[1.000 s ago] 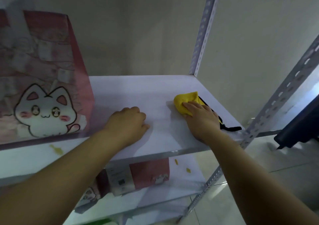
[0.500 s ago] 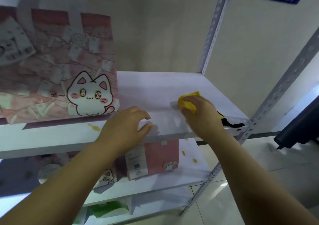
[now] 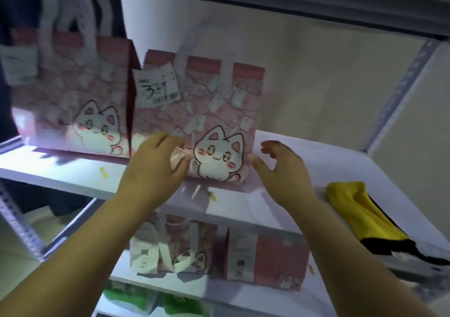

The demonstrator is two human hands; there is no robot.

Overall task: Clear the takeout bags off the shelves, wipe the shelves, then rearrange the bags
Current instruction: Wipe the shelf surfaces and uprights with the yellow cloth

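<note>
Upright on shelf (image 3: 316, 161): pink cat bag (image 3: 219, 112), just beside second bag (image 3: 73, 93). Yellow cloth (image 3: 360, 209) lying near right front edge. Left hand (image 3: 155, 168) flat against bag front; right hand (image 3: 282, 170) released, thumb touching bag's lower right corner.

Takeout bag (image 3: 207, 112) is looking like smooth printed paper with a slight sheen; its label (image 3: 155, 85), matt white paper. Shelf (image 3: 304, 161) is showing a smooth, glossy white face. Upright (image 3: 399, 93) is appearing as perforated grey metal. Cloth (image 3: 360, 209) at shelf's right front edge is looking soft, matt.
</note>
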